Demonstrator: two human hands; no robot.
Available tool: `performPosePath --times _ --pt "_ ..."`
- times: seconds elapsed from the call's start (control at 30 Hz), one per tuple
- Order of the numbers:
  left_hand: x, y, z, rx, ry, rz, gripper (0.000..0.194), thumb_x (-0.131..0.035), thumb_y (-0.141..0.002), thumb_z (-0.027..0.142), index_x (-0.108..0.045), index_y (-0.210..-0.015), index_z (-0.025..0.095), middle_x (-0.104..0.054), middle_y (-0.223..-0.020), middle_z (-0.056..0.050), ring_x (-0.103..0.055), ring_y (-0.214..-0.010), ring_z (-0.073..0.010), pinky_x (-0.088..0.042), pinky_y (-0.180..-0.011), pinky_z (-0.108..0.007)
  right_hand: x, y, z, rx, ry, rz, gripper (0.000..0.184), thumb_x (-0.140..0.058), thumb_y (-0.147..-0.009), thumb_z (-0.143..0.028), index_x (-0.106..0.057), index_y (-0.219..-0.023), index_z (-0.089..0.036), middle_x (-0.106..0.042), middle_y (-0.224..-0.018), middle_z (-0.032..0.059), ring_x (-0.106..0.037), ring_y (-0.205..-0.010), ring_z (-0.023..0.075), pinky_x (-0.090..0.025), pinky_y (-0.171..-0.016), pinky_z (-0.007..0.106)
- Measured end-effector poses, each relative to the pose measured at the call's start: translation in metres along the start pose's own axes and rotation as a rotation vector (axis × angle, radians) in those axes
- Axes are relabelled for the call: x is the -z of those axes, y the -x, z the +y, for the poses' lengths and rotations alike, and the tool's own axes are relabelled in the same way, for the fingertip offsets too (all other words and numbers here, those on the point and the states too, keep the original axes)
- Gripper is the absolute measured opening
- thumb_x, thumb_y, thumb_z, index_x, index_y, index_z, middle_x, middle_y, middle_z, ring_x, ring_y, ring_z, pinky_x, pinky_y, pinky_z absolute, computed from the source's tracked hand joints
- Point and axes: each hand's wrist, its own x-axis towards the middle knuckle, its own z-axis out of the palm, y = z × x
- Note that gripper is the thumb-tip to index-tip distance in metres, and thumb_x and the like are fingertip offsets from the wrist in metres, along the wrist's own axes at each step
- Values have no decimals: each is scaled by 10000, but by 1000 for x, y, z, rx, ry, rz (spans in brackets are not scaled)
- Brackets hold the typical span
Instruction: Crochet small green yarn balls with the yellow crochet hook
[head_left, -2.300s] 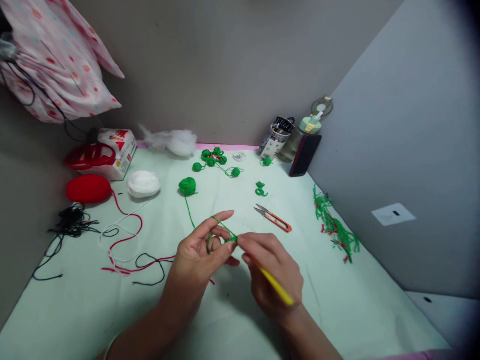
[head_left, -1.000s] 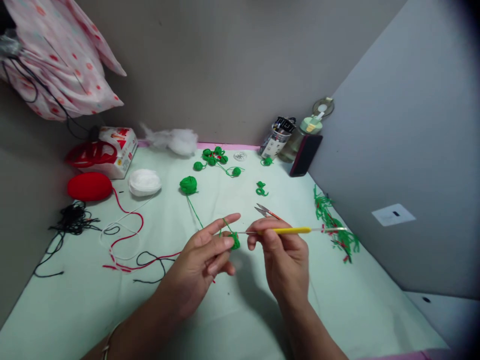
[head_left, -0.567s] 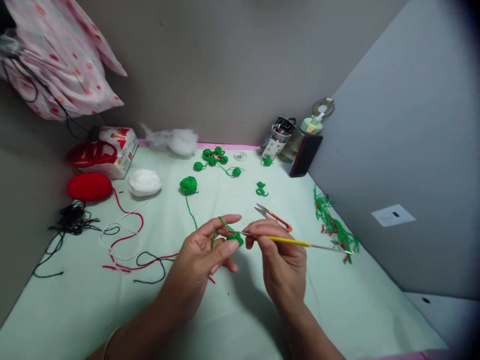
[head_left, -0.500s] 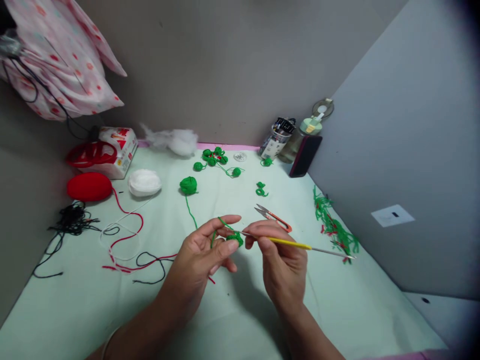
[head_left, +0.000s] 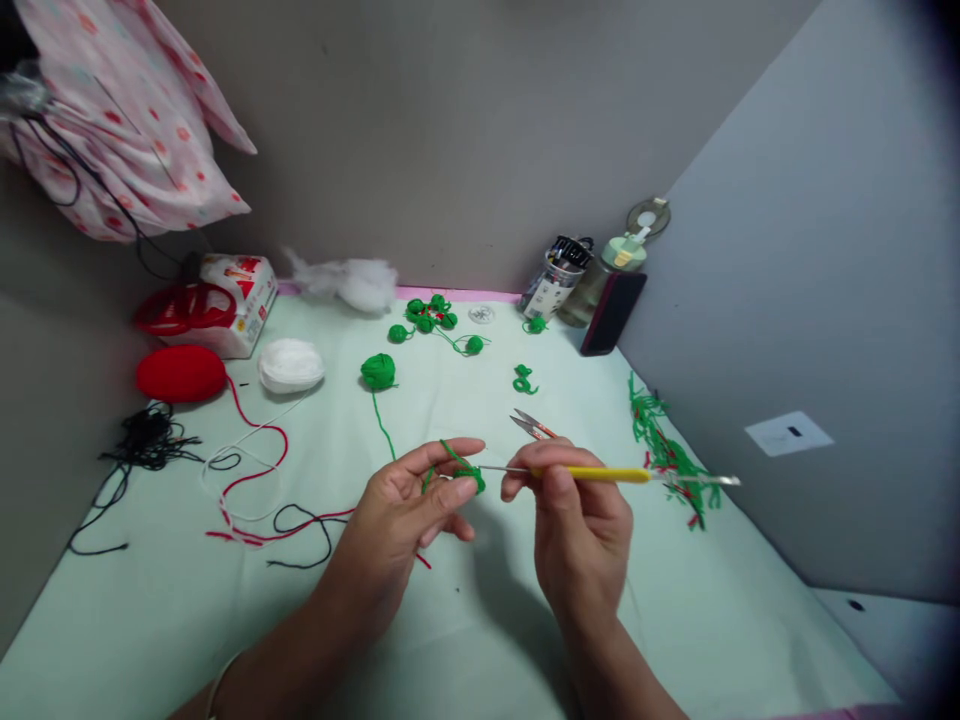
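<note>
Between thumb and fingers, my left hand [head_left: 409, 515] pinches a small green crochet piece [head_left: 471, 478]. Green yarn loops over its raised index finger and runs back to a green yarn ball [head_left: 378, 371]. My right hand [head_left: 581, 525] grips a crochet hook [head_left: 607, 474] by its yellow handle, pen-fashion. The hook's thin metal shaft points left, its tip at the top of the green piece; whether it sits inside a loop is too small to tell. Thread snips [head_left: 531, 424] lie just behind my right hand, which partly covers them.
Red yarn [head_left: 181, 374], white yarn [head_left: 291, 366] and tangled black yarn [head_left: 150, 437] lie left. Several small green balls [head_left: 426, 324] and white stuffing [head_left: 360, 284] are at the back. A phone [head_left: 613, 313] leans on a bottle [head_left: 589, 290]; green scraps [head_left: 660, 430] lie along the right wall.
My right hand has moved slightly right, drawing the hook outward and swinging its back end up to nearly level. It now covers the snips' handle. My left hand has hardly moved.
</note>
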Motion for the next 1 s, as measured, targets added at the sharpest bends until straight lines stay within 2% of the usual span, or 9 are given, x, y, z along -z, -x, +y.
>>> performPosePath --times 0.17,0.27,0.4,0.47,0.53,0.67,0.83,1.0 --pt "1 -1 0 -8 24 -2 275 -896 -799 269 -852 -1069 232 -623 -821 50 -322 -449 14 -541 -582 -199 2 3 0 103 107 -96 208 -593 -1064 -224 -796 -1045 -268 -737 -897 26 -690 -781 171 -558 -724 340" --pt "1 -1 0 4 14 -22 274 -883 -813 274 -846 -1081 231 -622 -806 46 -351 -466 1 -529 -570 -191 3 3 0 124 103 -66 223 -577 -1071 -205 -790 -1049 -266 -735 -897 16 -686 -801 161 -551 -731 330" --pt "3 0 0 -2 -16 0 264 -878 -812 275 -849 -1072 237 -627 -793 43 -404 -477 -1 -488 -553 -165 4 2 0 102 74 -147 215 -585 -1069 -220 -794 -1042 -260 -743 -894 18 -677 -765 158 -542 -717 338" --pt "4 0 -1 7 -45 10 259 -873 -820 283 -848 -1074 239 -647 -820 30 -465 -497 -7 -457 -532 -154 5 1 0 109 97 -86 213 -589 -1067 -219 -794 -1034 -265 -733 -874 11 -667 -752 158 -529 -716 339" --pt "5 -1 -2 13 -52 7 256 -867 -828 287 -844 -1077 233 -648 -815 29 -459 -494 -10 -458 -530 -158 5 1 0 139 129 -33 208 -591 -1066 -224 -791 -1035 -270 -728 -860 13 -667 -784 173 -523 -728 347" --pt "4 -3 -3 -2 -26 -6 266 -866 -838 279 -835 -1097 227 -641 -850 36 -342 -464 6 -529 -576 -188 5 2 -2 107 90 -69 213 -575 -1075 -227 -780 -1044 -274 -719 -862 1 -672 -774 162 -524 -720 334" --pt "2 -3 -2 -21 -3 4 294 -874 -832 264 -818 -1119 233 -641 -920 37 -337 -459 17 -554 -573 -198 4 1 -3 111 66 -93 216 -574 -1075 -212 -781 -1025 -246 -722 -882 9 -671 -782 148 -539 -716 317" --pt "1 -2 0 -22 14 -9 328 -880 -827 266 -797 -1141 222 -631 -860 54 -334 -442 24 -547 -555 -192 3 1 -3 99 63 -90 216 -574 -1076 -206 -781 -1031 -248 -717 -884 4 -676 -780 138 -541 -711 310"
